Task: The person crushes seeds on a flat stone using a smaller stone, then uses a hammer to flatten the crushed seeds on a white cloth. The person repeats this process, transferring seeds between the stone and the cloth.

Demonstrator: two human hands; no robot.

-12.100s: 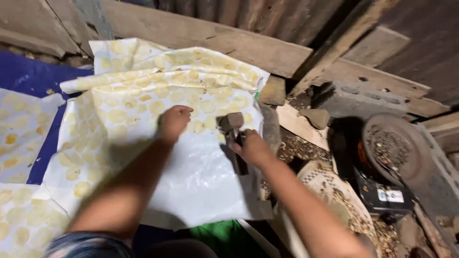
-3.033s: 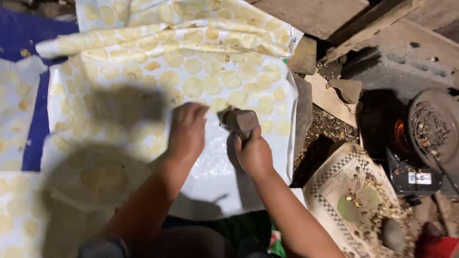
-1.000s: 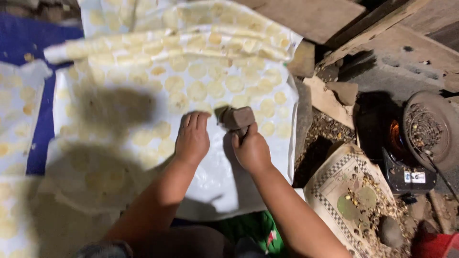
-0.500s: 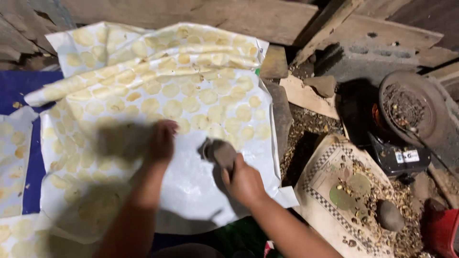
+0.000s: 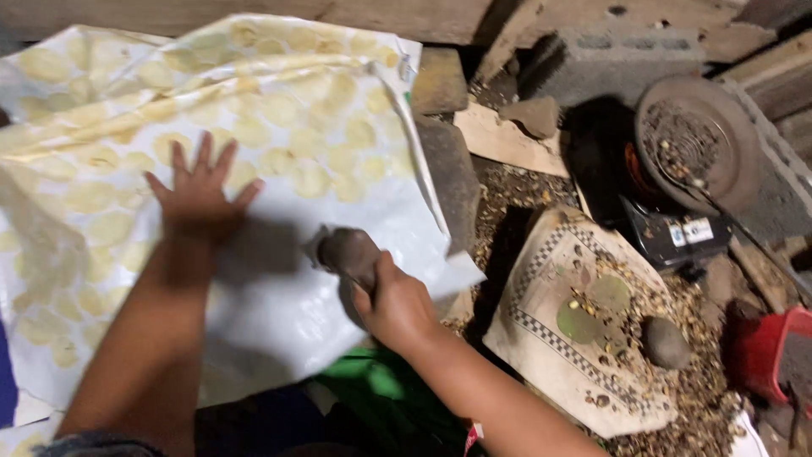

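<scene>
A white plastic sheet with pale yellow round spots [image 5: 279,127] lies spread over a low surface in front of me. My left hand [image 5: 199,193] is flat on it with the fingers spread apart. My right hand [image 5: 397,300] grips the handle of a dark, worn hammer-like tool [image 5: 347,252], whose blunt head rests near the sheet's right edge. The tool's handle is hidden inside my fist.
To the right lie a patterned sack [image 5: 575,338] strewn with seeds and a dark stone [image 5: 664,340], a round metal pan of grain [image 5: 698,140], a grey concrete block [image 5: 617,59], wood scraps [image 5: 503,140] and a red container [image 5: 774,351]. Green cloth [image 5: 372,393] lies under my right arm.
My left hand has slid up and left over the sheet and spread its fingers. My right hand with the tool has shifted slightly down and right. The view has moved closer.
</scene>
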